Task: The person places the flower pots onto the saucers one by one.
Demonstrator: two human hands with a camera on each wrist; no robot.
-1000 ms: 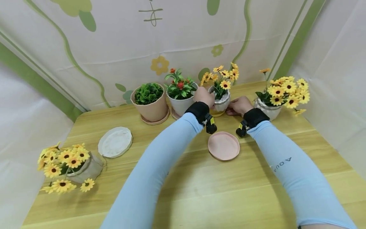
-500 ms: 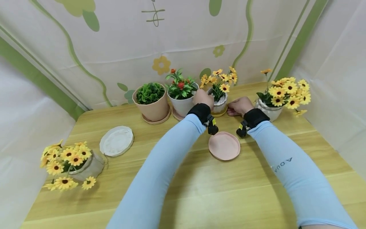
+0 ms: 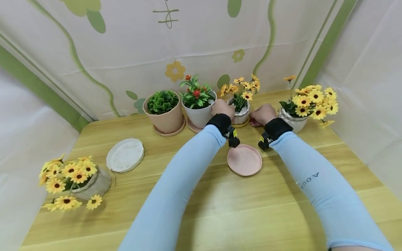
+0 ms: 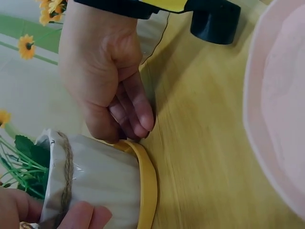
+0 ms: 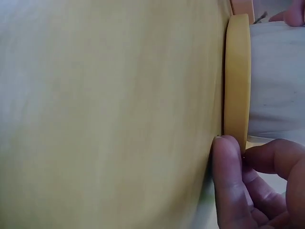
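A small white flowerpot [image 4: 102,176] with a twine band and yellow daisies [image 3: 246,96] sits on a yellow saucer [image 5: 237,76] at the back of the table. My left hand [image 3: 224,108] grips this pot by its rim, thumb and fingers on either side of the wall, as the left wrist view shows. On the saucer's right edge, the thumb and fingers of my right hand [image 5: 252,183] pinch the yellow rim. In the head view, the left hand hides part of the pot.
Left of my hands stand a red-flowered white pot [image 3: 199,118] and a pink pot [image 3: 168,120], on saucers. A daisy pot [image 3: 293,120] is at right; another [image 3: 97,183] leans at left. A pink saucer [image 3: 245,160] and a white saucer [image 3: 125,155] lie nearer.
The flowerpot has come down and slightly left onto the yellow saucer, its daisies dropping with it in my left hand. My right hand has stayed at the saucer's edge.
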